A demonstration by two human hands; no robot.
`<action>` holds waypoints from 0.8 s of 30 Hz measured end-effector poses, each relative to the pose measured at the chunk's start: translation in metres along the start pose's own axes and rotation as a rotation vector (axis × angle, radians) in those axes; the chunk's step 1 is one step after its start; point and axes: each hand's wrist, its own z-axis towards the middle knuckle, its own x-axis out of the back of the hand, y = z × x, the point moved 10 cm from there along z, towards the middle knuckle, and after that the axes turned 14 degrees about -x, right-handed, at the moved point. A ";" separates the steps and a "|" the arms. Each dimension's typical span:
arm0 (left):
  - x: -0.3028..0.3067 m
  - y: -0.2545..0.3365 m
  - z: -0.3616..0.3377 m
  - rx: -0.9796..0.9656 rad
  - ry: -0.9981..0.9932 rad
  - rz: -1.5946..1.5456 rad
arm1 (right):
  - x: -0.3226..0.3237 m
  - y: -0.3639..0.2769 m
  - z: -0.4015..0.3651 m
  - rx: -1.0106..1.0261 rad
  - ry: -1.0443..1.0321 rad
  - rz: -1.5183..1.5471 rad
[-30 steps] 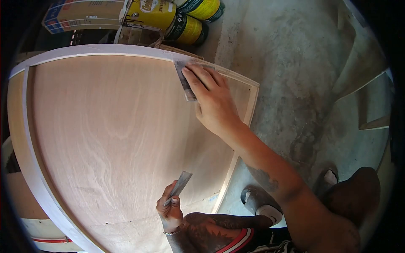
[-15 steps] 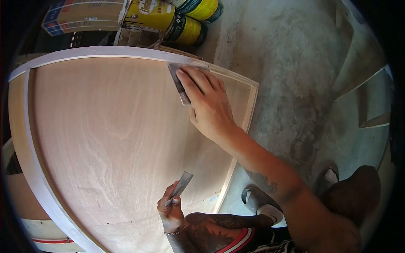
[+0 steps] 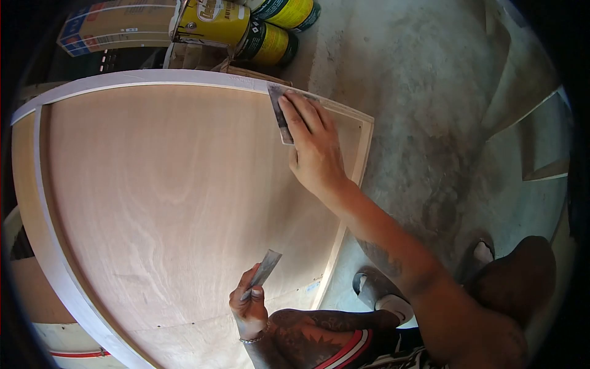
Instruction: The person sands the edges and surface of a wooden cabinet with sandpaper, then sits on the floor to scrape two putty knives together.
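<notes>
My right hand (image 3: 316, 141) is closed on a wide, dark, stained putty knife (image 3: 283, 117), its far edge on the top of the wooden panel's curved rim (image 3: 166, 77). Part of the blade lies hidden under my fingers. A pale, whitish coat covers the rim to the left of the blade; bare wood shows to the right. Lower down, my left hand (image 3: 249, 307) pinches a smaller grey metal scraper (image 3: 263, 273) between thumb and fingers, held above the plywood face (image 3: 166, 203) of the panel.
Yellow and green cans (image 3: 270, 43) and a cardboard box (image 3: 123, 27) stand behind the curved rim. Wooden curved pieces (image 3: 544, 114) rest on the concrete floor (image 3: 405, 123) at right. My slippered foot (image 3: 384, 295) is beside the panel's straight edge (image 3: 332, 264).
My right hand has slid the putty knife rightward along the curved rim, leaving more pale rim visible to its left. My left hand and its scraper have hardly moved.
</notes>
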 end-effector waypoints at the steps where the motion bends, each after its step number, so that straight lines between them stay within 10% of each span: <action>1: -0.001 0.001 0.000 0.000 -0.001 0.000 | -0.004 0.002 0.001 -0.001 0.001 -0.001; 15: 0.000 0.010 -0.002 -0.055 0.035 -0.015 | -0.005 0.052 -0.011 -0.265 0.063 0.095; 24: 0.006 -0.001 -0.007 0.014 0.059 0.023 | -0.003 -0.035 0.006 -0.093 -0.100 0.162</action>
